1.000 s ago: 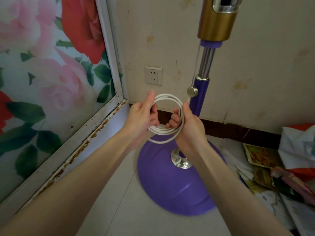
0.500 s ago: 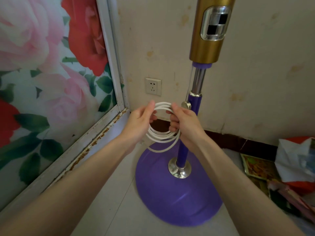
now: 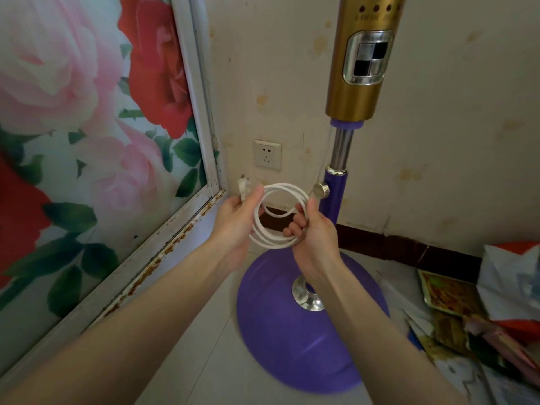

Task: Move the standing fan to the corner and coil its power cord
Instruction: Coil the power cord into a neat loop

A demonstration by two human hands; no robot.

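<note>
The standing fan stands in the room's corner on a round purple base (image 3: pixel 292 340), with a purple and chrome pole (image 3: pixel 336 197) and a gold control column (image 3: pixel 362 68) above. The fan head is out of view. A white power cord (image 3: pixel 273 217) is wound into several loops in front of the pole. My left hand (image 3: pixel 236 223) grips the left side of the loops, and the plug (image 3: pixel 242 187) sticks up above its fingers. My right hand (image 3: pixel 309 229) grips the right side of the coil with curled fingers.
A wall socket (image 3: pixel 267 154) sits on the stained wall behind the coil. A rose-printed panel in a white, rust-stained frame (image 3: pixel 187 217) runs along the left. Papers, packets and a bag (image 3: pixel 467 311) lie on the floor at the right.
My view has tilted up, showing more of the gold column. My hands have moved slightly apart, the coil has opened wider, and the plug now shows above my left hand.
</note>
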